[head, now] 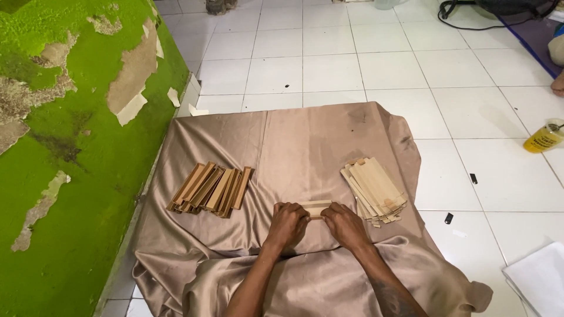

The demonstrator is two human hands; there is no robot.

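— Where were the hands?

— Both low on the tan cloth [305, 135], close together. The left hand [286, 226] and the right hand [345, 225] each gripped one small pale wood piece [315, 206], fingers curled shut over its near edge, one hand at each end. The piece lay flat on the cloth, between the two piles.

— Which piles?

— To the left, a pile of brown strips [211, 189], stood on edge and fanned, leaning against one another. To the right, a stack of pale slats [374, 189], laid flat and a bit askew, just beside the right hand. The brown pile sat well apart from the left hand.

— And around the cloth?

— White floor tiles [329, 70]. A green wall [76, 152] with peeling paint ran along the left. A yellow bottle [543, 138] stood off to the right, well away from the cloth, and white paper [537, 279] lay at the lower right corner. A black cable [470, 23] trailed across the tiles at the top.

— Could you see the fingertips?

— No, they were tucked under or behind the piece.
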